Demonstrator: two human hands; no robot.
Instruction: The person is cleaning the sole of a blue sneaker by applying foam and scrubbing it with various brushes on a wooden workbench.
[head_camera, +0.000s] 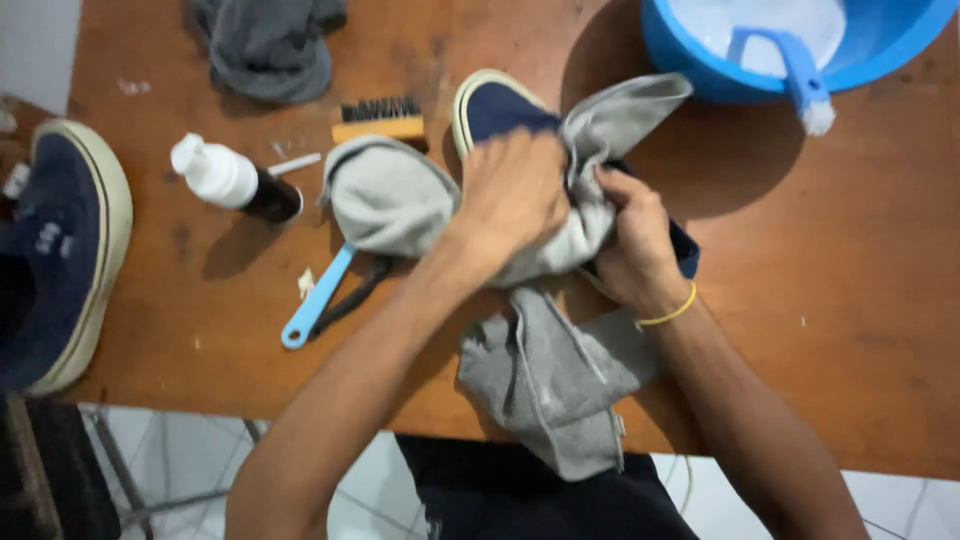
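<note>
A: Nearest me, what's that?
B: Grey cloth (550, 385), hanging off the table (860, 330) edge under both wrists. I see its upper part bunched over a navy shoe (500, 108).
A: Hands?
B: Left hand (512, 195) is closed, pressing the cloth onto the shoe. Right hand (632, 240) is closed too, gripping cloth and the shoe's rear edge; yellow band (672, 312) on that wrist.
A: Around them?
B: Just left of the left hand: blue-handled brush (318, 305), half under cloth. Beyond it, wooden brush (380, 120), white bottle (225, 178) lying down. Far left, second navy shoe (60, 250). Beyond the right hand, blue basin (680, 50) with a blue brush (795, 70) inside. Dark grey rag (265, 45) far beyond the left hand.
</note>
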